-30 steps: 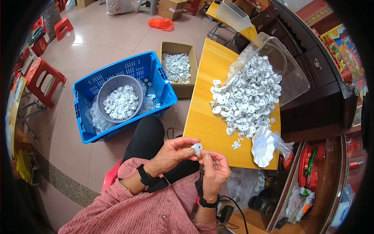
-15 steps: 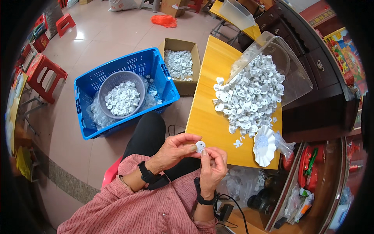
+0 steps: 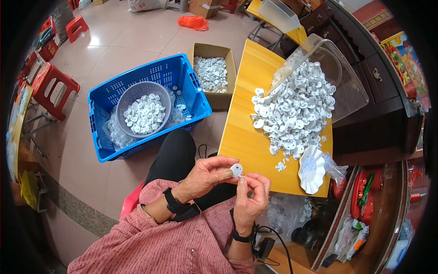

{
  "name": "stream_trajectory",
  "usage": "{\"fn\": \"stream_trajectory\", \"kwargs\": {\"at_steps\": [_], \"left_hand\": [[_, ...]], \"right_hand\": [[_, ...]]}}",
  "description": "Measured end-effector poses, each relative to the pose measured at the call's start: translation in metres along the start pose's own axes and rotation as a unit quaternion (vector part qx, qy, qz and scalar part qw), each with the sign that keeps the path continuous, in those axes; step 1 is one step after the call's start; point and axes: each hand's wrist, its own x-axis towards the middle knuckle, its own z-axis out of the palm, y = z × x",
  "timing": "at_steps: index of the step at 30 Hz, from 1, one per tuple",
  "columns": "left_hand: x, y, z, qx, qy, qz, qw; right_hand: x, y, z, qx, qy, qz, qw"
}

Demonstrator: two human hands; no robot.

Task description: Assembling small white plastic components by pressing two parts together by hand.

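Note:
Between the thumb and fingers of my left hand (image 3: 203, 177) is a small round white plastic piece (image 3: 236, 170) with dark little holes in its face. My right hand (image 3: 252, 198) is closed in a pinch at the lower right edge of that piece; whatever its fingertips grip is too small to name. Both hands are over my lap, beside the near edge of the yellow table (image 3: 242, 98). A big heap of similar white pieces (image 3: 296, 112) covers much of the tabletop. Tiny white bits (image 3: 281, 166) lie near a white scalloped dish (image 3: 315, 186) with small pale pieces in it.
Left of my knee stands a blue crate (image 3: 102, 150) holding a grey basket (image 3: 121, 119) of white pieces. Behind it is a cardboard box (image 3: 232, 68) of more. A clear plastic bin (image 3: 351, 98) lies tipped behind the heap. Dark drawers (image 3: 378, 73) line the right.
My right hand has shifted slightly right, its fingertips drawn a little away from the round piece's face. The left hand keeps hold of the piece. The view has moved a little.

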Motion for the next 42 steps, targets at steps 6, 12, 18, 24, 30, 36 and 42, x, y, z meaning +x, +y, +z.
{"fn": "stream_trajectory", "kwargs": {"at_steps": [6, 12, 18, 24, 30, 36, 42], "left_hand": [[0.0, -0.001, -0.001, -0.005, -0.017, 0.016, 1.0], [0.0, 0.0, -0.001, 0.004, -0.018, 0.025, 1.0], [0.0, 0.002, 0.001, 0.023, -0.016, 0.039, 0.999], [0.001, 0.0, 0.001, 0.062, -0.005, 0.056, 0.996], [0.001, -0.001, 0.001, 0.089, -0.003, 0.074, 0.993], [0.0, 0.0, 0.003, 0.136, -0.007, 0.092, 0.986], [0.0, 0.0, 0.002, 0.116, -0.009, 0.087, 0.989]], "right_hand": [[-0.001, 0.0, 0.007, 0.045, -0.002, 0.005, 0.999], [-0.001, 0.003, 0.01, 0.039, 0.0, -0.008, 0.999], [-0.001, 0.005, 0.012, 0.047, 0.005, -0.004, 0.999], [0.001, 0.009, 0.015, -0.054, 0.028, -0.117, 0.991], [0.001, 0.002, 0.016, -0.044, 0.021, -0.079, 0.996], [-0.001, 0.012, 0.015, -0.032, 0.009, -0.06, 0.998], [0.002, 0.014, 0.014, 0.068, 0.005, -0.036, 0.997]]}}
